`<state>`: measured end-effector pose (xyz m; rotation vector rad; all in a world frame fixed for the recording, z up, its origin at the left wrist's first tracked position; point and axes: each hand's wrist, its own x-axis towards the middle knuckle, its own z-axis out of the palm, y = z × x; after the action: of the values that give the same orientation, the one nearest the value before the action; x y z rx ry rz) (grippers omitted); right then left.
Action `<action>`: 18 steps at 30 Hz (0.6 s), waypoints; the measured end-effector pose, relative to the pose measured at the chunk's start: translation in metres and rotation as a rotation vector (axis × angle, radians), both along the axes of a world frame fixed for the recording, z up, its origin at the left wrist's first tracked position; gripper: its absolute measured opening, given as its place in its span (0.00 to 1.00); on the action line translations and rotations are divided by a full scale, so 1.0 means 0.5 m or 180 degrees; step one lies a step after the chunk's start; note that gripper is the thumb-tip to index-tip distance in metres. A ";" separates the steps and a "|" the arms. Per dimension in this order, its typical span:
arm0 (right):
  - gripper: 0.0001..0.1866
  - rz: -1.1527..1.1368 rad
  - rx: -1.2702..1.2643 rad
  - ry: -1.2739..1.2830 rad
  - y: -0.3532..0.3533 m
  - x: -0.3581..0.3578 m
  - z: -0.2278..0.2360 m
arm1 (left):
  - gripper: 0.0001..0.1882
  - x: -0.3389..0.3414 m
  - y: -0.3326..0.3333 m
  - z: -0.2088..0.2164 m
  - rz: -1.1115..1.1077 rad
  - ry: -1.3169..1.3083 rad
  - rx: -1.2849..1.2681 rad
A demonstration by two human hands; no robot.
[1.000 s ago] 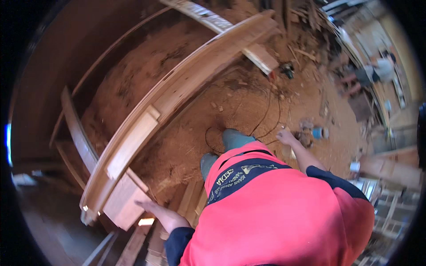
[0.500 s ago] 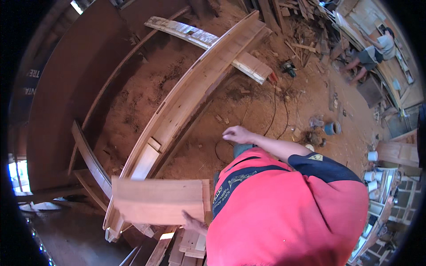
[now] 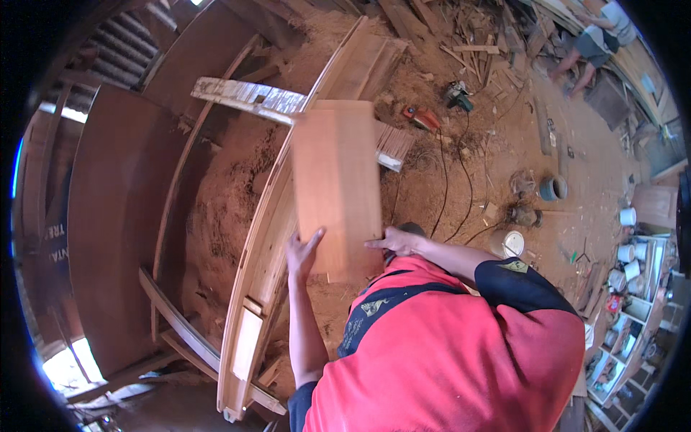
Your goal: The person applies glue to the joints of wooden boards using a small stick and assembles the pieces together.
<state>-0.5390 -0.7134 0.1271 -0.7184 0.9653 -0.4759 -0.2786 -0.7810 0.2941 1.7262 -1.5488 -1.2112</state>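
Note:
Between my two hands is a wide, flat wooden board [image 3: 337, 173], slightly blurred, held up over a long curved wooden frame [image 3: 248, 266]. My left hand [image 3: 305, 252] grips its left edge near the close end, thumb on top. On the opposite edge my right hand [image 3: 404, 242] is closed, with the thumb over the face. The board hides part of the frame and of the crosspiece [image 3: 248, 97] beneath it. A small wooden block [image 3: 253, 306] sits inside the frame's near part.
Sawdust covers the ground. Right of the frame lie a red power tool [image 3: 422, 119], a green one [image 3: 458, 96] and dark cords. Farther right stand buckets [image 3: 553, 189] and a cluttered shelf [image 3: 626, 324]. Another person [image 3: 603, 36] is at the far right. Large dark panels [image 3: 119, 216] stand left.
The board has swung from lying crosswise at the lower left to pointing away from me, farther right. My right hand has taken hold of it too. The view has shifted.

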 end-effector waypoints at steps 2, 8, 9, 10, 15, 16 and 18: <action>0.32 -0.0356 0.0019 0.0184 -0.010 -0.028 -0.026 | 0.25 -0.069 -0.095 -0.032 -0.0369 -0.0132 0.0095; 0.27 -0.1805 0.1358 -0.1039 -0.053 -0.091 0.057 | 0.37 -0.169 -0.281 -0.155 -0.1158 -0.1451 0.0503; 0.27 -0.1800 0.1384 -0.1024 -0.058 -0.101 0.048 | 0.38 -0.183 -0.288 -0.167 -0.1258 -0.1670 0.0602; 0.26 -0.1851 0.1222 -0.0869 -0.063 -0.108 0.039 | 0.38 -0.186 -0.284 -0.177 -0.1237 -0.1662 0.0633; 0.24 -0.1909 0.0930 -0.1031 -0.080 -0.095 -0.047 | 0.31 -0.120 -0.196 -0.234 -0.0781 -0.0897 -0.0219; 0.25 -0.2096 0.0909 -0.1108 -0.099 -0.085 -0.056 | 0.30 -0.094 -0.163 -0.248 -0.0558 -0.0787 -0.0623; 0.26 -0.2162 0.0947 -0.1107 -0.134 -0.092 -0.097 | 0.29 -0.068 -0.093 -0.249 -0.0122 -0.0622 -0.0240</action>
<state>-0.5848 -0.7802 0.0785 -0.0119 0.9069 -0.9893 -0.3128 -0.8274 0.1699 1.8175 -1.7245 -1.0130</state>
